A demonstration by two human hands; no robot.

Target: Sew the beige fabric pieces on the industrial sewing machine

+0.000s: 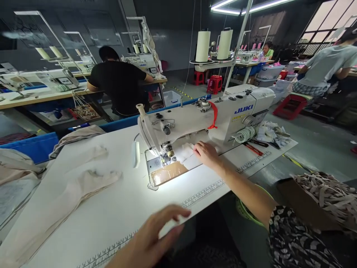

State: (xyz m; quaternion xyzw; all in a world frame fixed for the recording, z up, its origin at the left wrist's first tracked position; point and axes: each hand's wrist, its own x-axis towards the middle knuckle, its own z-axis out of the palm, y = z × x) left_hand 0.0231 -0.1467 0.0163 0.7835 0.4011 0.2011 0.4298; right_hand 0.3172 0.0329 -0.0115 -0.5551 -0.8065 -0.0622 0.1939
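Observation:
A white JUKI sewing machine (189, 119) stands on the white table (134, 208). Under its arm lies a small pile of white fabric (186, 152), and my right hand (205, 152) reaches in with its fingers closed at the pile's right edge. Whether a piece is pinched there is hidden. My left hand (158, 232) hovers over the table's front edge, slightly blurred, thumb and fingers apart and nothing in it. The needle area (164, 158) is lit, with nothing under the presser foot that I can make out. Beige fabric pieces (80, 190) lie on the table's left side.
Right of the machine lie a coil of pale cord (245, 134), red-handled snippers (253, 149) and fabric scraps (272, 134). A box of fabric strips (326, 197) stands at the lower right. Co-workers sit at machines behind. Thread cones (203, 46) stand above.

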